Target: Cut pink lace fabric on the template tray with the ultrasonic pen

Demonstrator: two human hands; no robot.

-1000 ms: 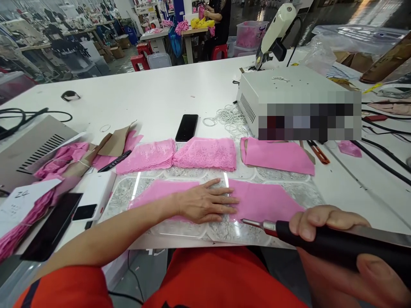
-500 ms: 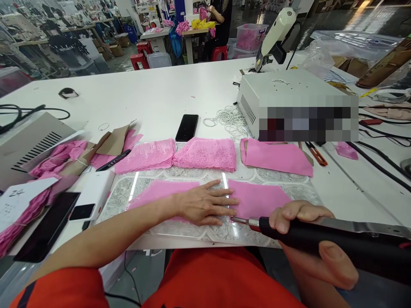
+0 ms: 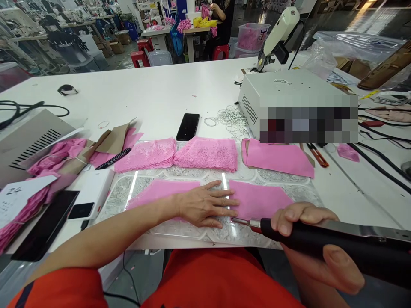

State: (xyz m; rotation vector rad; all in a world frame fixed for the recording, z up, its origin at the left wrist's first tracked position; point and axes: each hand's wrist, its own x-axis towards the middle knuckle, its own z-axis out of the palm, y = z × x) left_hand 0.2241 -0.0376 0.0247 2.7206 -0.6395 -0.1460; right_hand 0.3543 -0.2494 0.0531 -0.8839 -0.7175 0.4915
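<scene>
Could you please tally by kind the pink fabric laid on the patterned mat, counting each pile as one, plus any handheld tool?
Pink lace piles: 2
Plain pink pieces or piles: 3
Black-handled tool in the right hand: 1
Total: 6

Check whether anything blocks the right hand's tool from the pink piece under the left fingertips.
Nothing visible does: the tool in the right hand has its tip at the near left corner of that pink piece. The left hand lies just beyond the tip, fingertips over the piece's left edge.
</scene>
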